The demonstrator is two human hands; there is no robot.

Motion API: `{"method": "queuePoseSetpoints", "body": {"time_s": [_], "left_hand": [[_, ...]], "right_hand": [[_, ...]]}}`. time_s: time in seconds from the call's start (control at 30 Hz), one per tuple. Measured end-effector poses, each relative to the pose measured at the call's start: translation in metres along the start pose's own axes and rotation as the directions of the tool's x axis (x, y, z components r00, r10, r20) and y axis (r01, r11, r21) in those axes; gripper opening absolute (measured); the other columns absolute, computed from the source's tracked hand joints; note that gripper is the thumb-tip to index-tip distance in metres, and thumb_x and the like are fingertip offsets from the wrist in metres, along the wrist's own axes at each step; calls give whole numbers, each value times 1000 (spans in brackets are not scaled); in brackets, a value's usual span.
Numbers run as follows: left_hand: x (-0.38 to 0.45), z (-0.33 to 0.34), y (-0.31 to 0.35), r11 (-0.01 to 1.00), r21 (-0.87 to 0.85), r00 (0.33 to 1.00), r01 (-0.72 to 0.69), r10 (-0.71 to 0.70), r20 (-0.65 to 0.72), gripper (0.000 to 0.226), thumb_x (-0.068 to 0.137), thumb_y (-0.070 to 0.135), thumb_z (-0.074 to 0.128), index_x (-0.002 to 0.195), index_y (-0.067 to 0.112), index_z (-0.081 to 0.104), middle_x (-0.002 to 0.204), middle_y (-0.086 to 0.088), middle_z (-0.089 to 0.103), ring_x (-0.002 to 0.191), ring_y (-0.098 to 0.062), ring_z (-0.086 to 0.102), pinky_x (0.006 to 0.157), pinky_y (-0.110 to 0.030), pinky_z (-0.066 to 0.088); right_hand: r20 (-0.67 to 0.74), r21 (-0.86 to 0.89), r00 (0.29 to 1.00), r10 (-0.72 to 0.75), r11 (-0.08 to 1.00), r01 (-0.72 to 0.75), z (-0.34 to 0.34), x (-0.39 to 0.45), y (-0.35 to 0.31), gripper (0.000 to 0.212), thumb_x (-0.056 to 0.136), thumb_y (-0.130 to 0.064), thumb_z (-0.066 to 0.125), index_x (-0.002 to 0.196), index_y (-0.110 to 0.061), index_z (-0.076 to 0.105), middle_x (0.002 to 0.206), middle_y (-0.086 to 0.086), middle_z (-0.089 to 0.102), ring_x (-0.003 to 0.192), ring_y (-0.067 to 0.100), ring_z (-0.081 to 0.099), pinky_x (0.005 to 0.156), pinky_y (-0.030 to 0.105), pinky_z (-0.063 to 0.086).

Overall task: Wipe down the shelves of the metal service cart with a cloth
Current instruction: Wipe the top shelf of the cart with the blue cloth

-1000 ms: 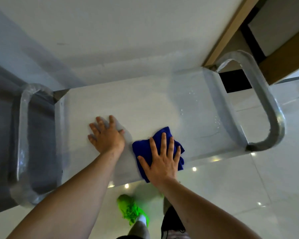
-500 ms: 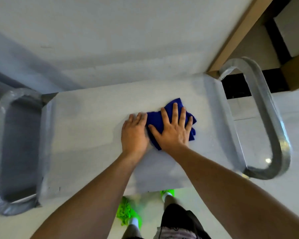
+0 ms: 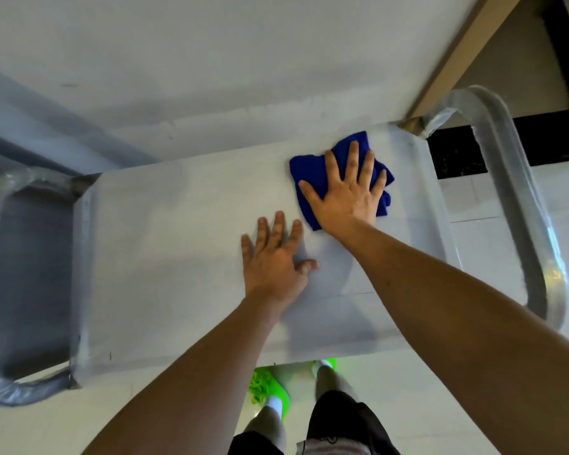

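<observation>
The metal service cart's top shelf (image 3: 165,244) spans the middle of the view, flat and pale grey. A crumpled blue cloth (image 3: 312,169) lies near the shelf's far right corner. My right hand (image 3: 345,195) presses flat on the cloth, fingers spread and pointing away from me. My left hand (image 3: 273,254) rests flat on the bare shelf, just to the near left of the cloth, with nothing under it.
Looped metal handles stand at the cart's left end (image 3: 0,290) and right end (image 3: 519,205). A white wall (image 3: 211,60) rises just behind the cart, with a wooden frame (image 3: 457,57) at the upper right. My legs and green shoes (image 3: 270,385) stand on pale floor tiles below.
My right hand has slid the cloth from the shelf's near middle toward the far right corner. My left hand first moved right next to the cloth, then stayed behind on the shelf.
</observation>
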State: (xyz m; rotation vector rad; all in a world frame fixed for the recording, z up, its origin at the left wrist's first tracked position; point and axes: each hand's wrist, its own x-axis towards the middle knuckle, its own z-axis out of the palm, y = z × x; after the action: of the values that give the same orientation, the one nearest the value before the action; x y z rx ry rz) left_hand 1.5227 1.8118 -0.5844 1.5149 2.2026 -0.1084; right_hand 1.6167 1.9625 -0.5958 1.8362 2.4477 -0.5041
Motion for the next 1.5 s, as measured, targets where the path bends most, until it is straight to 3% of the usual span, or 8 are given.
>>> {"method": "queuePoseSetpoints", "body": {"time_s": [0.33, 0.57, 0.63, 0.77, 0.87, 1.03, 1.23, 1.5], "left_hand": [[-5, -17, 33, 984, -57, 984, 171, -168, 56, 75, 95, 47, 54, 156, 33, 13, 166, 2, -8, 151, -31, -7, 119, -53, 11], [-12, -17, 35, 989, -46, 989, 143, -141, 39, 72, 98, 39, 54, 156, 32, 13, 166, 0, -6, 150, -32, -3, 116, -56, 16], [-11, -16, 43, 999, 2, 999, 41, -41, -25, 72, 100, 26, 52, 155, 37, 7, 166, 1, -9, 150, -31, -6, 117, -56, 13], [-3, -11, 61, 971, 73, 972, -226, 221, 78, 68, 100, 14, 42, 155, 40, 12, 166, 3, -6, 151, -28, -6, 119, -55, 9], [5, -12, 73, 984, 18, 972, -179, 174, 160, 65, 99, 25, 48, 155, 39, 17, 166, 5, -2, 151, -28, -3, 118, -56, 12], [12, -18, 70, 987, -25, 971, -158, 160, 178, 88, 91, 36, 65, 156, 36, 6, 166, 10, -7, 151, -23, -6, 119, -52, 9], [15, -9, 70, 988, 48, 983, -148, 141, 121, 91, 91, 36, 63, 156, 37, -1, 165, 9, -11, 151, -22, -9, 120, -50, 6], [18, 0, 68, 990, -8, 988, -144, 144, 46, 93, 90, 36, 63, 155, 40, -3, 165, 10, -12, 150, -19, -15, 121, -47, 1]], "right_hand": [[23, 24, 978, 206, 978, -206, 17, -130, 52, 86, 87, -84, 4, 158, -36, 9, 167, 4, -14, 149, 30, -22, 116, 58, -15], [48, 3, 937, 347, 938, -347, 27, -218, 67, 87, 86, -85, 1, 158, -37, 10, 167, 3, -15, 149, 29, -23, 116, 57, -16], [42, -5, 932, 361, 932, -361, 29, -223, 69, 87, 86, -84, 1, 158, -37, 12, 167, 4, -12, 149, 29, -22, 116, 57, -15], [-26, 5, 938, 346, 938, -346, 29, -196, 69, 86, 89, -83, 8, 157, -32, 25, 168, 10, 2, 151, 36, -8, 119, 58, -7], [-65, 17, 962, 267, 964, -266, 21, -155, 78, 85, 90, -81, 11, 156, -31, 26, 168, 11, 3, 151, 36, -6, 118, 57, -9], [-28, -53, 995, 100, 993, -101, -2, -79, 97, 84, 88, -82, 9, 157, -34, 19, 168, 8, -5, 151, 34, -11, 117, 55, -15], [-34, -30, 993, 115, 993, -116, -20, 8, 79, 86, 88, -80, 11, 158, -30, 15, 168, 11, -5, 151, 35, -14, 117, 57, -12], [-58, -16, 988, 144, 989, -145, -19, 62, 42, 89, 87, -79, 9, 159, -26, 13, 167, 16, -5, 150, 41, -12, 117, 61, -7]]}}
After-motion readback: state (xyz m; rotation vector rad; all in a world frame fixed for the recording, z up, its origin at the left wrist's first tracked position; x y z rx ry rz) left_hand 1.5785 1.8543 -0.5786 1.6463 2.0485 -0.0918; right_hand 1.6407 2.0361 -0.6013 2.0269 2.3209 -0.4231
